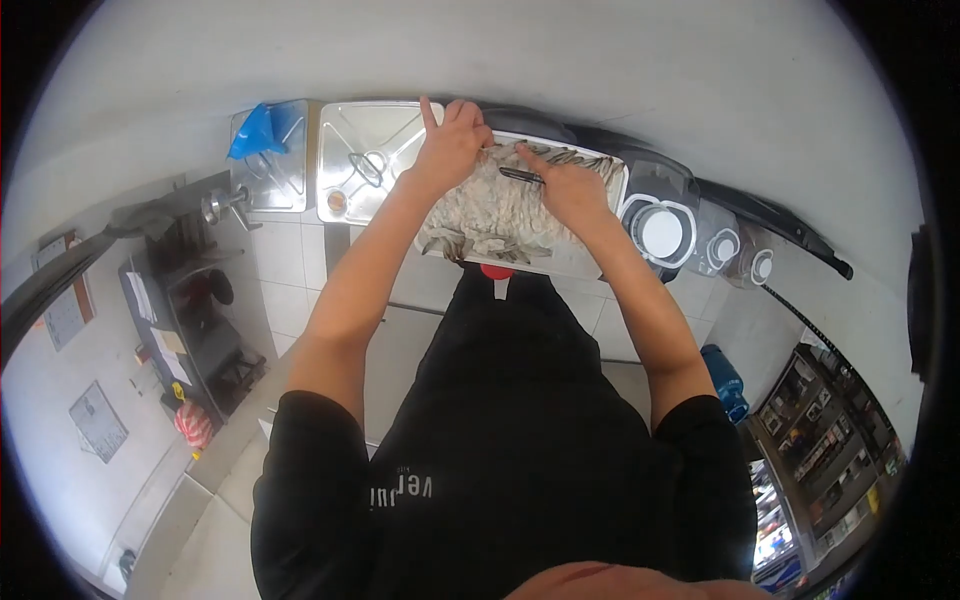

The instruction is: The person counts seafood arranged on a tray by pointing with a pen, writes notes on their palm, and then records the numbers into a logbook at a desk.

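Note:
A white rectangular tray (623,190) holds a pale, lumpy mass (485,205) with greyish, shrimp-like pieces (450,245) along its near and far edges. My left hand (455,145) is at the tray's far left corner, one finger stretched out and the others bent down near the grey pieces; what they grip, if anything, is hidden. Over the right half of the tray is my right hand (572,190), closed round a slim black tool (520,175) that points left, its index finger reaching toward the far row of pieces.
Left of the tray are a square metal tin (340,140) with a handle and another tin (290,180) with a blue plastic piece (257,132) on top. Clear containers with white lids (662,234) stand to the right. A blue gas cylinder (722,380) is farther right.

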A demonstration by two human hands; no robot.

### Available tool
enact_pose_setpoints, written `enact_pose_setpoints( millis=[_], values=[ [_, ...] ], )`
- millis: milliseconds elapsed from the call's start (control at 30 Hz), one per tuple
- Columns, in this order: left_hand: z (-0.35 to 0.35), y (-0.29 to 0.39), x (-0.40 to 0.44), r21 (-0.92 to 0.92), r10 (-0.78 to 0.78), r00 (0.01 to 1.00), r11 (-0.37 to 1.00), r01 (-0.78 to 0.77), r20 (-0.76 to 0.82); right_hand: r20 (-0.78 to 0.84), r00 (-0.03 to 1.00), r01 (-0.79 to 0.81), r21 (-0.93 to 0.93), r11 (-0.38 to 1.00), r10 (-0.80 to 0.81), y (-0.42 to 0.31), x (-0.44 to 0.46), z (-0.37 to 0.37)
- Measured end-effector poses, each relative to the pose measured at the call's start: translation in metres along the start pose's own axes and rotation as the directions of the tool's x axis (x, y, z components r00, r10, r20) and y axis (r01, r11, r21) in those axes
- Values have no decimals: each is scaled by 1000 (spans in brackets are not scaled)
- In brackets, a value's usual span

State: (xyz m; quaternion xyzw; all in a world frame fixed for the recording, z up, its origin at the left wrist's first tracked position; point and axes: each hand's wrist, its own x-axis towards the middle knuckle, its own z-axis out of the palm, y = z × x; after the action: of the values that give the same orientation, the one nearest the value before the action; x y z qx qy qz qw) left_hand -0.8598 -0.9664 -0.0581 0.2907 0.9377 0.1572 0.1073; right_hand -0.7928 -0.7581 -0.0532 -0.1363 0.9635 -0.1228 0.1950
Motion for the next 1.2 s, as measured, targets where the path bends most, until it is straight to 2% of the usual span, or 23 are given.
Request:
enact_pose_setpoints(
  millis=[233, 300, 333, 400, 500, 633, 833, 900, 1133, 1200],
  values=[
    [0, 9, -2, -5, -28, 999, 1000, 28, -24, -18, 999, 48, -9, 999, -48, 4, 2, -2],
    [5, 17, -8, 108, 60, 998, 992, -61, 19, 4, 999, 48, -20, 999, -47, 4, 2, -3],
    [5, 16, -9, 110, 54, 998, 992, -56, 19, 23, 999, 41, -32, 999, -41, 4, 2, -6],
    [2, 15, -8, 92, -105, 988, 989, 116, -118, 31, 999, 42, -20, 999, -41, 7, 0, -10],
    [-12, 7, -17, 26, -160, 968, 985, 168, -193, 49, 998, 47, 6, 999, -47, 11, -6, -18],
    [-19, 2, -30, 20, -211, 958, 976, 219, -192, 91, 996, 13, 89, 996, -21, 11, -10, -27],
    [-5, 9, -40, 36, -241, 951, 967, 252, -196, 58, 997, 46, 97, 994, -52, 14, -17, -16],
    [1, 8, -46, 58, -239, 915, 961, 271, -324, 48, 997, 64, 92, 994, -68, 13, -23, -15],
    [12, 3, -105, -34, -355, 845, 927, 373, -401, 60, 996, 58, 88, 994, -63, 14, -30, -10],
    [14, 9, -131, -102, -483, 774, 867, 488, -408, 70, 996, 46, 79, 996, -51, 11, -26, -13]
  ],
)
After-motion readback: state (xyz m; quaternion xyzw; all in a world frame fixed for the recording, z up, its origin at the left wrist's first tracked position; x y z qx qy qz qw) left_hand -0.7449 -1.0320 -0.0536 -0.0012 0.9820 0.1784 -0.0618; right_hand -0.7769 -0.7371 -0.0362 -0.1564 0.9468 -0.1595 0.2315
